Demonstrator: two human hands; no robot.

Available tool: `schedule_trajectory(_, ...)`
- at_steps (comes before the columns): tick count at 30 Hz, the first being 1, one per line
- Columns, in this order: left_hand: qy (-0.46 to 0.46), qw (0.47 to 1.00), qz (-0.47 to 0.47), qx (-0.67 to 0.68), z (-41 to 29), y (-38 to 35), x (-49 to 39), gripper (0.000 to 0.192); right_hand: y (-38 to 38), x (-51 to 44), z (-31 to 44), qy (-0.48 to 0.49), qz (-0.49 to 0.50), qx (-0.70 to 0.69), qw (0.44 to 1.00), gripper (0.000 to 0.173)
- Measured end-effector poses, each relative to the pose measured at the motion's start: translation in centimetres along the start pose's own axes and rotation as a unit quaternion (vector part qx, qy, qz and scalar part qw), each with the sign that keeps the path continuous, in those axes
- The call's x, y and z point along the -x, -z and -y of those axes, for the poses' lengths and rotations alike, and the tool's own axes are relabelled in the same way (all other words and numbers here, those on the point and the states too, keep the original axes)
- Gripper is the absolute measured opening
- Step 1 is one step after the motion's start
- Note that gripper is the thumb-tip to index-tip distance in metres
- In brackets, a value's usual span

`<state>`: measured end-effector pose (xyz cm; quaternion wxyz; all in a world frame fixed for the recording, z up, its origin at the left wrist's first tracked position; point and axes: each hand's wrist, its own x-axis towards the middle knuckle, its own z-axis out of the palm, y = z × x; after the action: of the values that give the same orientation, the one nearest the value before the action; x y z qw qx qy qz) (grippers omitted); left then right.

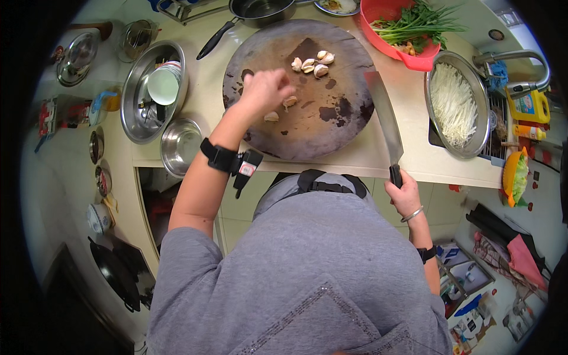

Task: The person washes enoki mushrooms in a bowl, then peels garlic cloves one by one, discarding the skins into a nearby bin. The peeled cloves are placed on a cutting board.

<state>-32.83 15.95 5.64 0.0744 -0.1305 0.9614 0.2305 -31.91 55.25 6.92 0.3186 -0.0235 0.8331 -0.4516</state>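
Note:
My right hand (404,193) grips the black handle of a cleaver (387,117), its broad blade pointing away from me beside the right edge of a round wooden chopping board (306,137). Over the board's left half is my left hand (268,91), blurred, its fingers curled; whether anything is between them cannot be told. One garlic clove (290,102) lies just by its fingertips and another clove (271,116) lies below the hand. Several more garlic cloves (320,71) sit in a loose group towards the back of the board.
Left of the board stand a steel basin (128,106) with bowls and a smaller steel bowl (181,144). A black-handled pan (262,11) is behind. To the right are a red colander (377,33) of greens and a steel basin of enoki mushrooms (452,106), near a faucet (537,66).

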Motion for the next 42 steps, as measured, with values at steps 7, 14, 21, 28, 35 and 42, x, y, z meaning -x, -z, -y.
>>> schedule_trajectory(7, -0.154, 0.983, -0.096, 0.005, -4.5, -5.2, 1.5, 0.017, -0.5, -0.8, 0.0, 0.018, -0.006, 0.061, 0.998, 0.014)
schedule_trajectory(14, -0.114, 0.984, -0.126, 0.062, -4.9, -5.6, 1.1, 0.022, -1.2, -1.1, 0.5, 0.147, -0.049, 0.266, 0.951, 0.016)
schedule_trajectory(21, 0.021, 0.939, -0.196, 0.283, -0.9, -1.8, 0.4, 0.019, -3.3, -1.2, -1.4, 0.163, -0.054, 0.349, 0.921, 0.018)
schedule_trajectory(28, -0.050, 0.959, -0.198, 0.196, -2.2, -2.5, 0.7, 0.014, -2.0, -1.0, 0.8, 0.155, -0.024, 0.172, 0.973, 0.017)
schedule_trajectory(35, -0.153, 0.965, -0.162, 0.137, -5.5, -5.5, 0.9, 0.012, -0.9, -0.6, 3.0, 0.055, -0.037, 0.015, 0.998, 0.014)
schedule_trajectory(42, -0.128, 0.959, -0.211, 0.140, -4.3, -5.2, 0.7, 0.013, -1.2, -0.2, 1.3, 0.118, -0.086, 0.076, 0.986, 0.013)
